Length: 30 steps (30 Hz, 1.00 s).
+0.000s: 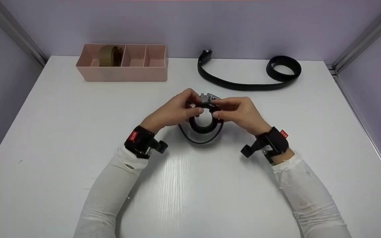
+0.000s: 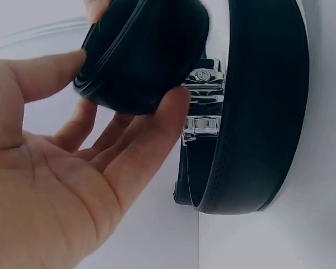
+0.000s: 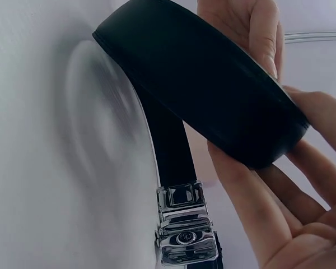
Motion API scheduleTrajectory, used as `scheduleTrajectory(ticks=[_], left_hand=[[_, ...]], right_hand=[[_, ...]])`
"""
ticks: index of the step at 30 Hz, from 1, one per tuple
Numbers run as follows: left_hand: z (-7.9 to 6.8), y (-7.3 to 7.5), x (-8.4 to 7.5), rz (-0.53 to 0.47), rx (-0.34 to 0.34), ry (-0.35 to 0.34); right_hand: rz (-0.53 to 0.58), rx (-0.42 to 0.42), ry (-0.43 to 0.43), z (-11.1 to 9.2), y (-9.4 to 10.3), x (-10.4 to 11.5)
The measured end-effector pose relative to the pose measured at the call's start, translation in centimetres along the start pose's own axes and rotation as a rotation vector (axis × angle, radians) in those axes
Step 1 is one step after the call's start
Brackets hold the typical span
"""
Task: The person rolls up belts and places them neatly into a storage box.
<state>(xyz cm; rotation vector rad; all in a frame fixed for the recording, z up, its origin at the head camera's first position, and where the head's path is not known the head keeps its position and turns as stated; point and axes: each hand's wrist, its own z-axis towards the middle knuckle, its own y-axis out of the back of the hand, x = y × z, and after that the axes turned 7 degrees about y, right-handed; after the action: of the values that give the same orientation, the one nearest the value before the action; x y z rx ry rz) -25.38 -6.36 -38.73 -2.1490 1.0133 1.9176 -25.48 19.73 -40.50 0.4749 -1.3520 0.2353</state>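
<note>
Belt (image 1: 204,129), coiled mid-table (image 1: 78,132), silver buckle (image 1: 206,98) at twelve o'clock; I see the left hand (image 1: 177,108) pinching it near ten, the right hand (image 1: 243,111) near two; another belt (image 1: 243,87) lies toward one, a pink tray (image 1: 124,74) toward eleven

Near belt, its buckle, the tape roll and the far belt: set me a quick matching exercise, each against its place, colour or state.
1. Near belt
2. Buckle
3. Tape roll
4. Far belt

A. Brown, in the left compartment of the pink tray
B. On the tabletop, coiled at its right end
C. Coil gripped by left hand and right hand
D. Shiny silver metal

Pairs: 1-C, 2-D, 3-A, 4-B
</note>
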Motion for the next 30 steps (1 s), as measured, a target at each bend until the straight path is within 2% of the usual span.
scheduleTrajectory(ticks=[6, 10, 17, 24, 30], left_hand=[[-0.07, -0.09, 0.09, 0.118, 0.064, 0.004], [-0.11, -0.17, 0.13, 0.140, 0.075, 0.000], [0.04, -0.33, 0.17, 0.094, 0.013, -0.054], [0.10, -0.43, -0.07, -0.024, -0.083, -0.057], [0.10, -0.43, -0.20, -0.093, -0.183, -0.041]], right_hand=[[-0.062, 0.123, -0.044, -0.01, -0.05, -0.01], [-0.086, 0.151, -0.050, -0.03, -0.07, 0.00], [-0.050, 0.073, -0.043, 0.06, -0.17, -0.06], [-0.005, -0.046, -0.016, 0.10, -0.25, -0.05], [0.068, -0.082, 0.027, 0.14, -0.46, -0.08]])
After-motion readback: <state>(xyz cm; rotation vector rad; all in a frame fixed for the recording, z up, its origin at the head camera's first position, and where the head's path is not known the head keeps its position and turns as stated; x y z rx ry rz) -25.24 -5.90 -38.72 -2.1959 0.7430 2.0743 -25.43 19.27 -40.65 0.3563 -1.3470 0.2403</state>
